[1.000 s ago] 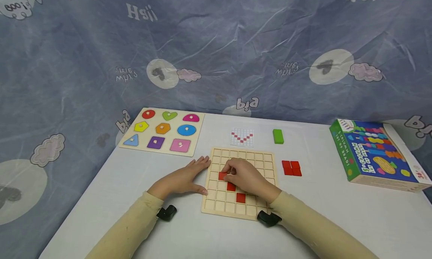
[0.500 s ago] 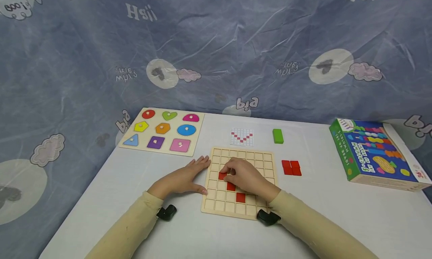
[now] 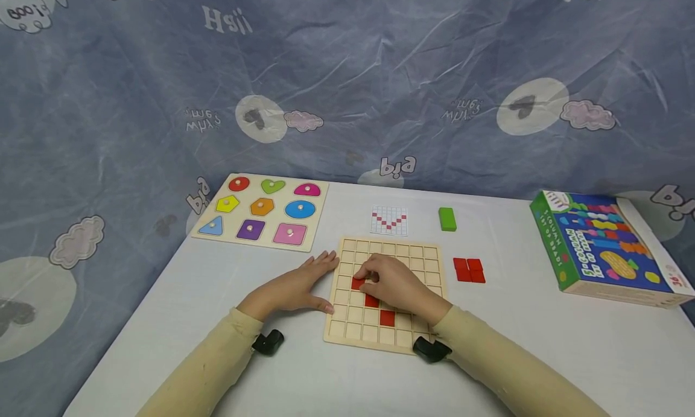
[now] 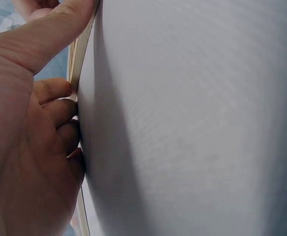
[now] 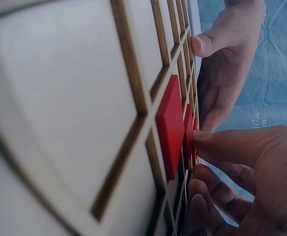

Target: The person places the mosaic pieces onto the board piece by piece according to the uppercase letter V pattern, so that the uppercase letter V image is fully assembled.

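Observation:
A wooden grid board [image 3: 347,331] lies on the white table, with three red square tiles stepping diagonally across its cells. My right hand [image 3: 400,284] pinches the farthest left tile [image 3: 356,283] between thumb and index finger as it sits in its cell. The middle tile [image 3: 371,300] lies just under the thumb; the nearest tile [image 3: 387,318] is untouched. In the right wrist view, a red tile [image 5: 170,129] stands slightly proud of the grid ridges. My left hand [image 3: 293,290] rests against the board's left edge, fingers spread and thumb [image 4: 59,27] touching the rim.
Several loose red tiles [image 3: 469,270] lie right of the board. Behind it are a pattern card [image 3: 389,220] with a red V and a green block [image 3: 447,219]. A knobbed shape puzzle [image 3: 279,218] lies back left, a bead-set box [image 3: 608,248] far right.

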The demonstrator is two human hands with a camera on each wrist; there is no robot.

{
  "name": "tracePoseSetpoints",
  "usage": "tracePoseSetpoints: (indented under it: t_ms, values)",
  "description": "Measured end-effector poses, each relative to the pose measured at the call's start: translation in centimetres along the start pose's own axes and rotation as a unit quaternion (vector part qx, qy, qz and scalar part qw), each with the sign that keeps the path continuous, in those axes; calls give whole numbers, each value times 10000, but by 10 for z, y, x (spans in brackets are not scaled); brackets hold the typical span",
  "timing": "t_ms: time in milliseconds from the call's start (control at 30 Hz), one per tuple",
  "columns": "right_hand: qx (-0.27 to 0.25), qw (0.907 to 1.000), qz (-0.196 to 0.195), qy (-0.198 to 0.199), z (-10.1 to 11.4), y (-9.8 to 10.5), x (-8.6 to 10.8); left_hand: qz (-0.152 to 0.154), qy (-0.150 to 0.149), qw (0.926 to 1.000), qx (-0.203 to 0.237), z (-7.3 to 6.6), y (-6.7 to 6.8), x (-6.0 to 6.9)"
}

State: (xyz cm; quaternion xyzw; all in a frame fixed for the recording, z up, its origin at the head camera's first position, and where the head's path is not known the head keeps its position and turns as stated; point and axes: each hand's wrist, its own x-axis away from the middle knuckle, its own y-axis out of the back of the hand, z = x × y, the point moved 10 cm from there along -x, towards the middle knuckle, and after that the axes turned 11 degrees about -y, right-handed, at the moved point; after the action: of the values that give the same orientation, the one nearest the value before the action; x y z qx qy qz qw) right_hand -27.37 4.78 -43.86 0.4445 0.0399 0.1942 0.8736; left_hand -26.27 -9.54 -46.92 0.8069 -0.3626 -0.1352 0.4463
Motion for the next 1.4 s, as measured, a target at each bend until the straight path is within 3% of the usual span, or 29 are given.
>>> tracePoseSetpoints:
  t_ms: [233, 900, 1400]
  values:
    - [-41, 9999, 92, -135, -2, -1, 1, -18, -77, 10000, 49, 0, -1, 0]
    - [-330, 9994, -53, 33, -9, 15, 13, -48, -52, 10000, 30, 1, -1, -1]
    - [-374, 9991, -191, -27, -33, 31, 32, -32, -5, 10000, 17, 2, -1, -1]
